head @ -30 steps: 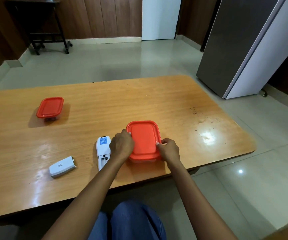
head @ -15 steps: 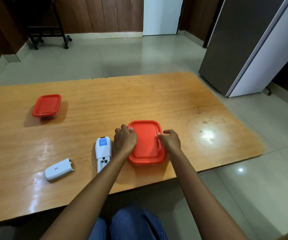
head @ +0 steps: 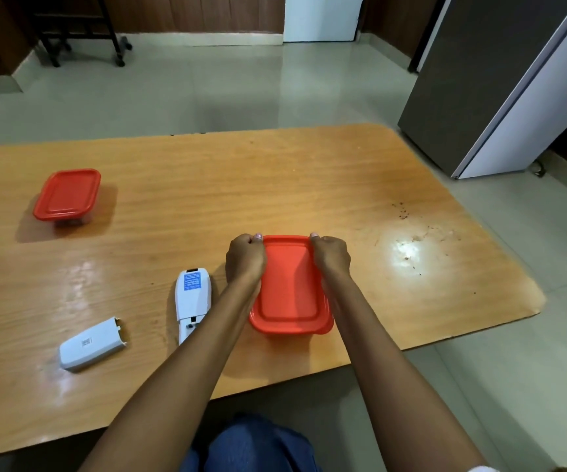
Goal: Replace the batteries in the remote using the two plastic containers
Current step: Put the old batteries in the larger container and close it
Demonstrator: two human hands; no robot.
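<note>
Left hand [head: 245, 258] and right hand [head: 331, 254] grip near container's red lid [head: 290, 294]

place: home room | signs: fridge [head: 499, 83], tiled floor [head: 207, 93], low wooden table [head: 241, 185]

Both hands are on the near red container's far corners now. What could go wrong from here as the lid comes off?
1. The left hand and right hand grip only the far corners of the near container's lid; a sudden release could tip it and spill whatever is inside.
2. The open remote lies right beside the left forearm and could get knocked.
3. The battery cover lies loose near the table edge and could be swept off.
</note>
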